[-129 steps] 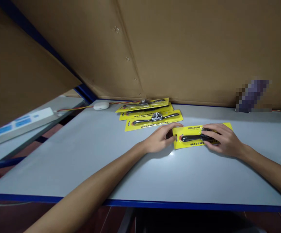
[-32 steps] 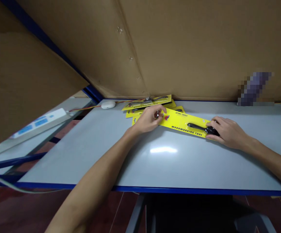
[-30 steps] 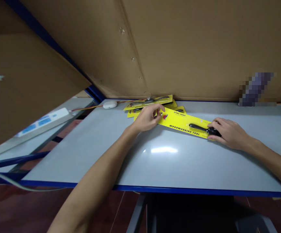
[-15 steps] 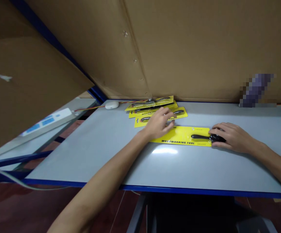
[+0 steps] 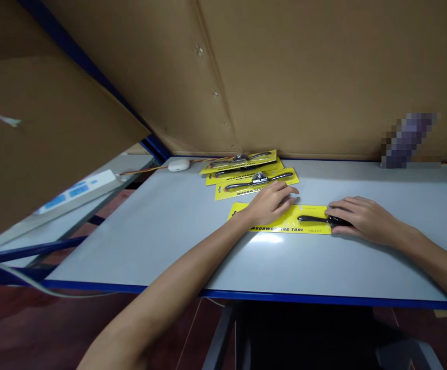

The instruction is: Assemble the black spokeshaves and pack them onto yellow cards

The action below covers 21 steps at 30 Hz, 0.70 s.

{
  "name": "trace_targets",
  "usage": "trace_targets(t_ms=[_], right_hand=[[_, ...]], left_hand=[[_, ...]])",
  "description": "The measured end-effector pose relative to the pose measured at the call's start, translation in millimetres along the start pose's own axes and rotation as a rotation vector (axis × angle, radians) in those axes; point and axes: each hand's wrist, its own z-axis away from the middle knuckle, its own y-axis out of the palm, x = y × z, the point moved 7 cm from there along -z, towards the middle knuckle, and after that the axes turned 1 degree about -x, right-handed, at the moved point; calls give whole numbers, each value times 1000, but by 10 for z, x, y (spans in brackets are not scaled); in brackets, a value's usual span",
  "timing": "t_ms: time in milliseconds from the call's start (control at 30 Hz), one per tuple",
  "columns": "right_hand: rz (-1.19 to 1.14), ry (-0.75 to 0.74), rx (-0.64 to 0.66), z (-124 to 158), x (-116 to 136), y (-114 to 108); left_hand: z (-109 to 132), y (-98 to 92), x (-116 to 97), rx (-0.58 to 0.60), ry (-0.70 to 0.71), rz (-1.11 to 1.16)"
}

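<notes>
A yellow backing card (image 5: 285,226) printed "WOODWORKING TOOL" lies flat on the table, its long side roughly along the table's front edge. My right hand (image 5: 362,218) closes around the body of a black spokeshave (image 5: 311,218) at the card's right end; one handle points left over the card, and the rest is hidden under my fingers. My left hand (image 5: 271,204) is over the card's middle with its fingers apart, holding nothing. Whether it touches the card I cannot tell. Just beyond it lies a carded spokeshave (image 5: 260,178) with a silvery middle part.
Behind that one, more carded spokeshaves (image 5: 242,160) overlap near the cardboard wall (image 5: 304,77). A white rounded case (image 5: 179,165) sits at the table's back left. On the lower left surface lies a power strip (image 5: 78,190). A pixelated purple object (image 5: 408,141) stands at the back right.
My left hand has moved right and toward me, from beside the nearest carded spokeshave to over the loose card. The card and my right hand with the spokeshave have shifted slightly left.
</notes>
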Motion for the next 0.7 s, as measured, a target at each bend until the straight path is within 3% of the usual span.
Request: trace_targets(t_ms=[700], right_hand=[[-136, 124, -1, 77, -325, -44]], left_hand=[[-48, -26, 224, -105, -66, 68]])
